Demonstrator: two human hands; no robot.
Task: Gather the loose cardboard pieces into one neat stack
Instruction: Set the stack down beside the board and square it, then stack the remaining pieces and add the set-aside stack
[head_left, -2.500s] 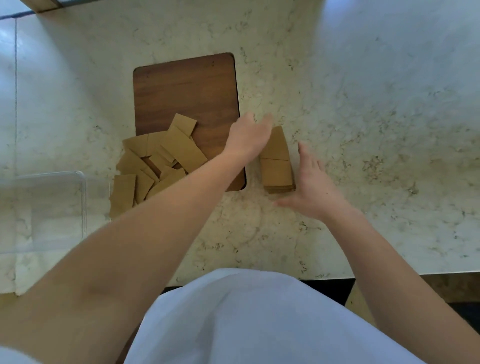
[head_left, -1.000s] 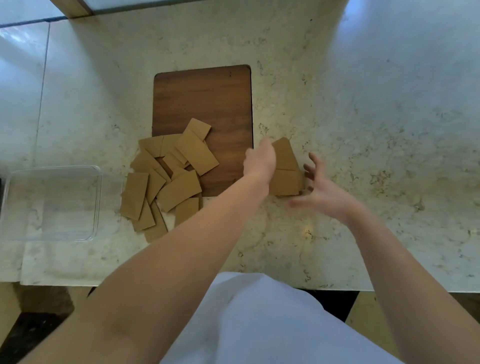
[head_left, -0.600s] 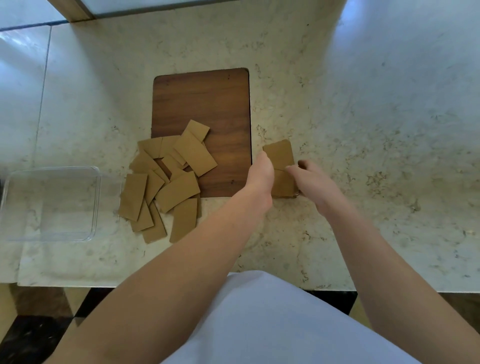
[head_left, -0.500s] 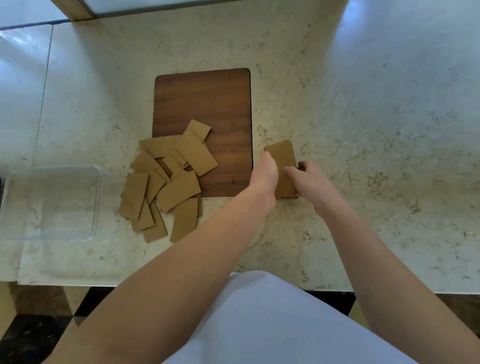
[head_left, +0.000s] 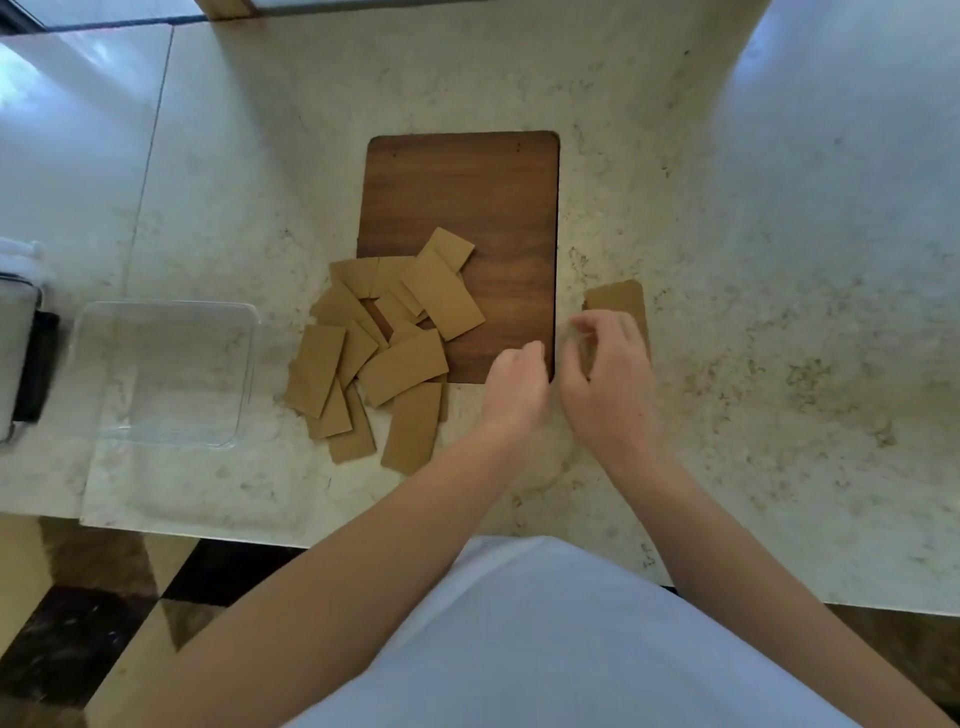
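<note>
Right of the wooden board (head_left: 462, 208) sits the cardboard stack (head_left: 618, 301), with the right hand (head_left: 608, 384) curled over it, likely squaring its edges. Left hand (head_left: 514, 389) hangs loosely curled beside it. Loose cardboard pieces (head_left: 384, 343) lie scattered across the board's left corner.

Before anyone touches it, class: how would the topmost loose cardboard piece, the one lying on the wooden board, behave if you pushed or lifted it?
The top piece looks thin and flat, so it is probably light and fairly stiff. It rests on other loose pieces, so a push would likely slide it and shift those beneath. Lying flat, it may need lifting by an edge.
</note>
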